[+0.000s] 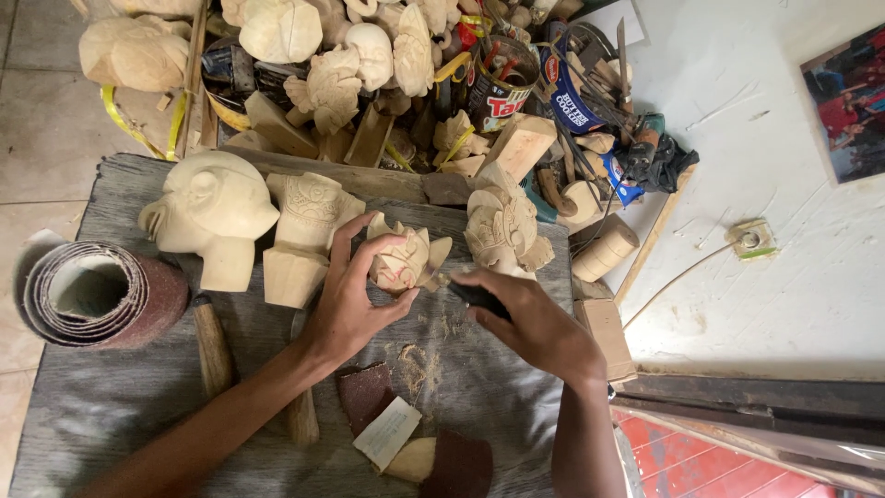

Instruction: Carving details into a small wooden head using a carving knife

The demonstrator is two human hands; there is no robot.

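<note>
Hands at work on a small pale carving, at the middle of the frame.

Left hand (355,300) is closed around the small wooden carving (402,258), holding it just above the grey surface (111,406); right hand (525,318) is closed on a dark-handled tool (475,295), its tip touching the carving's right edge. I think the tool could slip toward the left fingers (392,304), because they lie close beside it. Sandpaper pieces (369,392) lie below, near sawdust.

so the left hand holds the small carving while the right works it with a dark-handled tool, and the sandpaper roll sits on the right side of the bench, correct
Not quite. The head view shows the sandpaper roll on the bench's left side, not the right. The rest stands: the left hand holds the small carving and the right hand works it with the dark-handled tool.
</note>
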